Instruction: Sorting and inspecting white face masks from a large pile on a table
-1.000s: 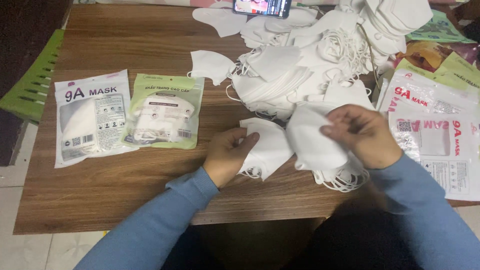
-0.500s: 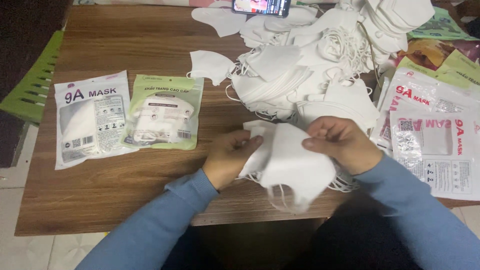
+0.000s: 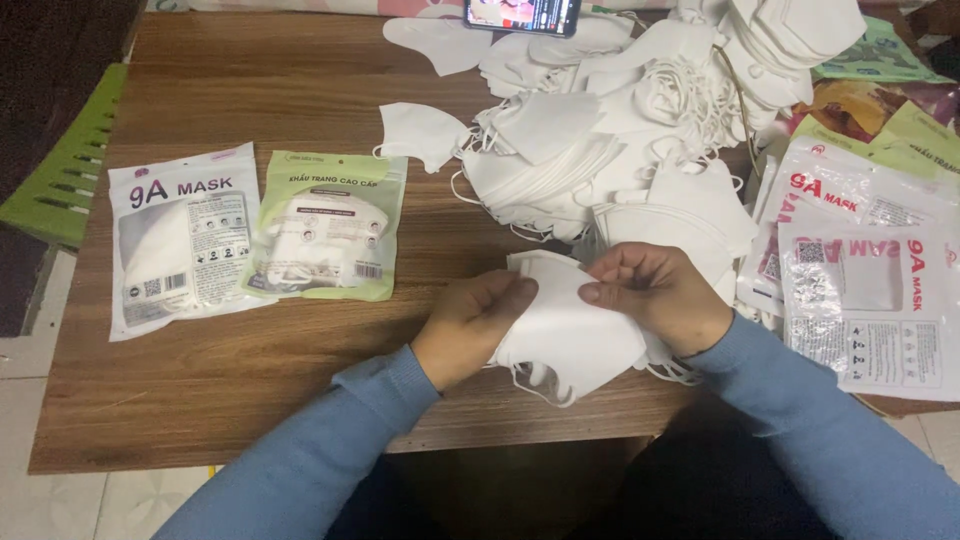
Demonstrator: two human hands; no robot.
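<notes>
Both hands held a small stack of folded white masks (image 3: 570, 335) at the lower centre of the frame, just above the near edge of the counter (image 3: 230, 390). Left hand (image 3: 470, 325): grip closed on the stack's left edge, thumb on top, fingers curled underneath. Right hand (image 3: 655, 295): grip closed on the upper right edge, fingertips (image 3: 592, 293) pinching the top layer, thumb side toward the left hand. The stack lay between the two hands, touching both; its long axis ran from upper left to lower right, folded point toward the person, ear loops hanging off the lower edge. Neither hand was clearly nearer; the right one sat higher on the stack, the left lower.

Surroundings, going outward:
- Large loose heap of white masks (image 3: 610, 150) just beyond the hands, upper centre to upper right.
- Single mask (image 3: 420, 135) lying apart at the heap's left.
- Two filled packets at left: green packet (image 3: 330, 225) nearer the hands, white packet (image 3: 180, 240) beside it.
- Flat empty packets (image 3: 860, 290) at the right edge, close to the right forearm.
- Phone (image 3: 520, 15) at top centre, screen lit.
- Green plastic chair (image 3: 70, 160) off the counter, far left.
</notes>
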